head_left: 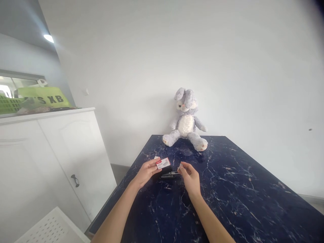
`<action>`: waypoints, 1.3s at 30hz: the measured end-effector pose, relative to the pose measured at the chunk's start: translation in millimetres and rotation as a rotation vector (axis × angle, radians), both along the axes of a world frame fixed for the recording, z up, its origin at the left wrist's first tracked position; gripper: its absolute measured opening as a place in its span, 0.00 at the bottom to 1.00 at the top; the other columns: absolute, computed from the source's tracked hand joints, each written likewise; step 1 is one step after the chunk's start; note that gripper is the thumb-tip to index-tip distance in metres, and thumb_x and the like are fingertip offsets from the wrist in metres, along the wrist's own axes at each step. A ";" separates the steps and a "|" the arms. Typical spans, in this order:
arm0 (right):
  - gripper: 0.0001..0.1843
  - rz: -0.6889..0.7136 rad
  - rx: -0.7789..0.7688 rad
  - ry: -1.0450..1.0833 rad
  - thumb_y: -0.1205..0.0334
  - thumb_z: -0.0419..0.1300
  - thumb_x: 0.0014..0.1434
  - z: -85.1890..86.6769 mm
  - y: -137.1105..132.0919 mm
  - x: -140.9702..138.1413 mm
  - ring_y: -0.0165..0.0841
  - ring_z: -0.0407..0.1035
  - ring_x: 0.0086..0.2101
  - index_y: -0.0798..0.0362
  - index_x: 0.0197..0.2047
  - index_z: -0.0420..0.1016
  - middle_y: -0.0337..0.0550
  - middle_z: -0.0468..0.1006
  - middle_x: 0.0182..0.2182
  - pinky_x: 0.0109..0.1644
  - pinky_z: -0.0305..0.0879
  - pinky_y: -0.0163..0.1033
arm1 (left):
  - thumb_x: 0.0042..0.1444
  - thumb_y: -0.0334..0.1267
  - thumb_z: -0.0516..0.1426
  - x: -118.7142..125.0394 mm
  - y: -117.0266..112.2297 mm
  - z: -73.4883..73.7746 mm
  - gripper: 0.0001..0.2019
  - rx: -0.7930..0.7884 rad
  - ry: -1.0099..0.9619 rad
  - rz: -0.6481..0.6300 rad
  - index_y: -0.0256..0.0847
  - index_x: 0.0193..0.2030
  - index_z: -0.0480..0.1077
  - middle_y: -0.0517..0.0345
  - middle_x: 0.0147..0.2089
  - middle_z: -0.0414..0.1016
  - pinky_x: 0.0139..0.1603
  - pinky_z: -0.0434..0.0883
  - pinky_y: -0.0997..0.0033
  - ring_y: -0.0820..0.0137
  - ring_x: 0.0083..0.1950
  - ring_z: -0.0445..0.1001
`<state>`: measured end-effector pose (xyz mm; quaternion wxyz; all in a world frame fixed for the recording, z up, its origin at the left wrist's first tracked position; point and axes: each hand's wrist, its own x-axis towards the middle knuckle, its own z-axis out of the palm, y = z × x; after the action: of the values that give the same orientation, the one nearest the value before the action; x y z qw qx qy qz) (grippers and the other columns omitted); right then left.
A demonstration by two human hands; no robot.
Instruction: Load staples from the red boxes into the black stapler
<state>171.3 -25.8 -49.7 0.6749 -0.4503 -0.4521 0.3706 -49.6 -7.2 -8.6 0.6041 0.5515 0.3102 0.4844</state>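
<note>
My left hand holds a small red-and-white staple box, its printed face turned up toward me. Pinched between the thumb and fingers of my right hand is a small silvery strip of staples, mostly covered by the fingertips. Between and just below the two hands, a black stapler lies opened on the table, its metal channel showing. The box and my left fingers hide part of the stapler.
The dark blue marble-patterned table stretches to the wall. A grey plush rabbit sits at its back edge. To the left stand a white cabinet with a green bag on top and a white perforated chair.
</note>
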 end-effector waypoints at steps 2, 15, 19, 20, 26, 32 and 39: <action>0.22 0.031 0.017 0.117 0.48 0.64 0.54 4.6 0.9 -0.6 0.39 0.77 0.38 0.55 0.46 0.76 0.45 0.79 0.36 0.48 0.75 0.45 | 0.55 0.38 0.66 0.5 -0.2 -0.3 0.22 0.004 0.024 0.021 0.40 0.57 0.74 0.46 0.60 0.74 0.62 0.69 0.54 0.55 0.62 0.70; 0.22 0.047 0.052 0.103 0.49 0.65 0.54 24.6 -6.4 -2.5 0.42 0.75 0.44 0.54 0.48 0.78 0.48 0.82 0.43 0.52 0.71 0.46 | 0.46 0.45 0.70 9.3 0.2 -7.1 0.22 0.033 0.208 0.115 0.34 0.46 0.79 0.47 0.41 0.83 0.47 0.75 0.61 0.59 0.42 0.80; 0.23 0.086 0.057 0.014 0.47 0.64 0.55 25.8 -7.1 -3.5 0.42 0.76 0.43 0.54 0.47 0.78 0.48 0.82 0.42 0.50 0.72 0.45 | 0.46 0.46 0.70 12.1 -4.2 -4.0 0.20 0.055 0.247 0.117 0.35 0.43 0.80 0.49 0.39 0.83 0.41 0.74 0.65 0.61 0.39 0.79; 0.23 0.075 0.047 -0.031 0.46 0.63 0.55 25.4 -7.2 -3.7 0.42 0.76 0.42 0.54 0.47 0.79 0.48 0.83 0.42 0.50 0.72 0.45 | 0.46 0.46 0.70 12.8 -5.1 -3.4 0.20 0.060 0.254 0.115 0.35 0.43 0.80 0.49 0.38 0.83 0.40 0.74 0.66 0.62 0.38 0.79; 0.19 -0.117 0.063 -0.378 0.49 0.58 0.60 27.6 -14.3 -3.6 0.42 0.75 0.42 0.51 0.47 0.80 0.48 0.82 0.43 0.50 0.71 0.46 | 0.47 0.47 0.69 16.5 -6.5 -4.2 0.19 0.068 0.260 0.098 0.36 0.42 0.79 0.50 0.37 0.82 0.39 0.73 0.68 0.64 0.36 0.78; 0.17 -0.112 0.150 -0.453 0.49 0.58 0.61 32.6 -17.0 -5.3 0.43 0.73 0.46 0.48 0.45 0.82 0.49 0.80 0.46 0.51 0.70 0.46 | 0.46 0.47 0.70 15.9 -5.7 -7.5 0.20 0.026 0.193 0.093 0.36 0.42 0.79 0.50 0.38 0.82 0.40 0.73 0.69 0.65 0.37 0.78; 0.24 0.394 -0.048 0.140 0.46 0.65 0.53 32.6 -12.5 -0.9 0.42 0.78 0.40 0.53 0.48 0.79 0.48 0.83 0.41 0.43 0.76 0.45 | 0.45 0.43 0.71 11.6 -7.2 -7.1 0.18 -0.032 0.099 0.022 0.37 0.41 0.79 0.51 0.39 0.82 0.43 0.73 0.67 0.65 0.40 0.78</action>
<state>170.4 -38.2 -17.1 0.6083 -0.3422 -0.4747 0.5362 -38.0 -14.3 -15.7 0.5915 0.5615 0.3537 0.4580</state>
